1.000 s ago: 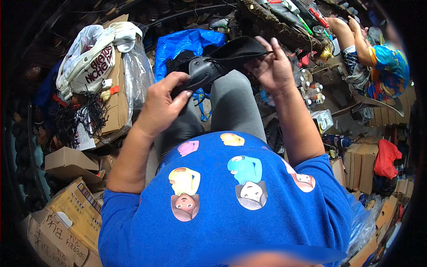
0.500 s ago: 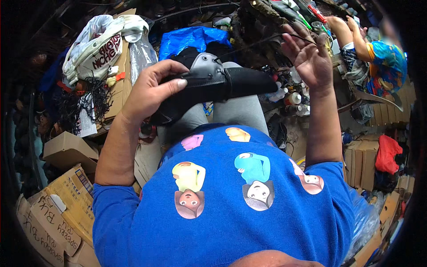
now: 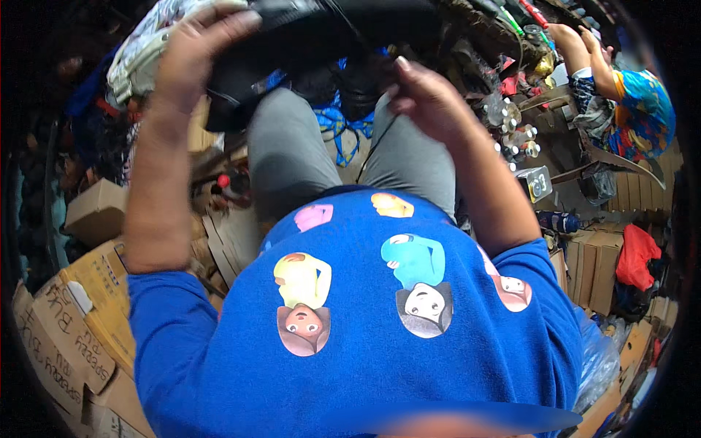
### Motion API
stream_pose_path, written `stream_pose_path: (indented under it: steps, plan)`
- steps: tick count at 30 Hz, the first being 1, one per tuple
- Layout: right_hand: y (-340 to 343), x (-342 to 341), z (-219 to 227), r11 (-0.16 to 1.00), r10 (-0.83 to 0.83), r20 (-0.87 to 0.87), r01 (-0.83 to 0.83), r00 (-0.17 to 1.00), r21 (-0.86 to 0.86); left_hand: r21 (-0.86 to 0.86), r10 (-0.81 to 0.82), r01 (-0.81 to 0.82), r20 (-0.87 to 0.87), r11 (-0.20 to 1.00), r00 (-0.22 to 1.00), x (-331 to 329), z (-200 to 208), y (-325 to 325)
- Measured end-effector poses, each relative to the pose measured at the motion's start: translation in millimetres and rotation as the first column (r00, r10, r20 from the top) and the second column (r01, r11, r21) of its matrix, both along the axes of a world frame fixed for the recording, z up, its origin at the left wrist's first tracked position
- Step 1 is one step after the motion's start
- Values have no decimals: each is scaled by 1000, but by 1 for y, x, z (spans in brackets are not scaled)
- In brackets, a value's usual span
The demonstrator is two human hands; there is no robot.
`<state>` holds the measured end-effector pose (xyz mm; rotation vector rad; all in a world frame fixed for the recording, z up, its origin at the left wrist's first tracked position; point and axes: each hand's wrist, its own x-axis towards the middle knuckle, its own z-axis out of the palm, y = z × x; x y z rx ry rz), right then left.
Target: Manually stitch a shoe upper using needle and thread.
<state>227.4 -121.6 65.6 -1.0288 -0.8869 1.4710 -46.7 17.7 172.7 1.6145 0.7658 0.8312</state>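
I sit with grey-trousered knees apart, and a black shoe point(image 3: 314, 33) is held up over them at the top edge of the view. My left hand point(image 3: 197, 55) grips the shoe's left end from above, fingers curled over it. My right hand point(image 3: 431, 98) is just right of the shoe, its fingertips pinched on a thin black thread point(image 3: 376, 142) that hangs down between my knees. The far part of the shoe is cut off by the frame's edge.
Cardboard boxes point(image 3: 69, 328) are stacked at my left, with a white patterned bag point(image 3: 139, 55) above them. Small bottles point(image 3: 511, 135) and a red bag point(image 3: 634, 255) lie to the right. Another person's hands point(image 3: 584, 44) work at the top right. Blue plastic point(image 3: 339, 128) lies between my legs.
Both hands and the shoe have risen toward the top of the view. My right hand, spread open half a second ago, has closed its fingertips on the thread.
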Motion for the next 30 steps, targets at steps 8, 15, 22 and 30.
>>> stream_pose_path:
  steps: [8,15,22,30]
  plan:
    - [-62,120,91,995,-39,803,99,595,-26,606,151,223,-504,763,850,-34,61,-18]
    - [-137,230,110,842,-422,800,511,426,172,534,122,16,-222,845,967,-38,34,-1]
    - [-247,306,146,944,-278,637,-84,-718,318,769,342,-62,-208,636,916,31,-112,-42]
    - [-356,356,39,634,-113,969,767,221,-101,211,-280,384,-397,899,874,56,-213,-127]
